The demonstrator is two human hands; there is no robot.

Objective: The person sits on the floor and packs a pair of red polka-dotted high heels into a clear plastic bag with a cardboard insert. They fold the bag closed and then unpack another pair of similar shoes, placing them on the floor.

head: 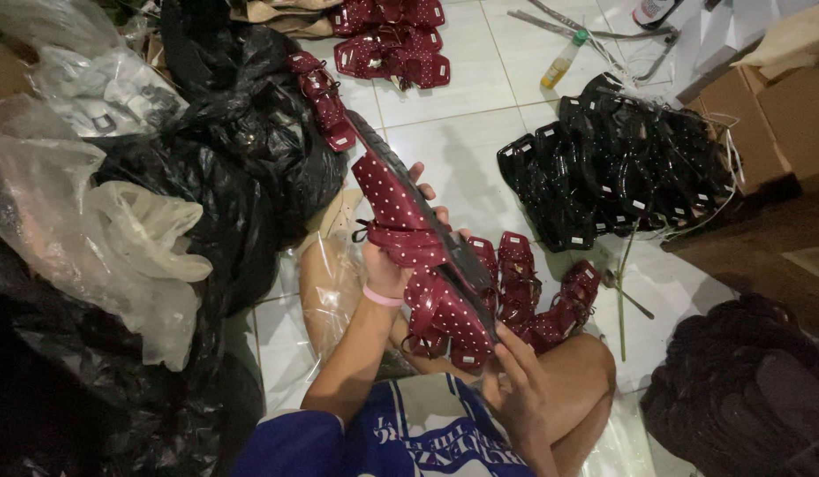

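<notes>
Over your lap, your left hand is wrapped around a dark red, white-dotted sandal with a black sole, fingers curled over its far edge, while your right hand pinches the sandal's lower end between thumb and fingertips. It runs tilted from 11 o'clock down to 5 o'clock.

Just behind it, toward 3 o'clock, a cluster of matching dotted red strap pieces lies on the white tiled floor. At 1 o'clock sits a heap of glossy black strap pieces, with a small yellow bottle with a green cap beyond. More red dotted pieces lie at 12 o'clock. Crumpled black plastic bags and clear plastic bags crowd your 9 o'clock side, close against your left arm. At 4 o'clock is a dark stack, possibly soles, too dim to tell.
</notes>
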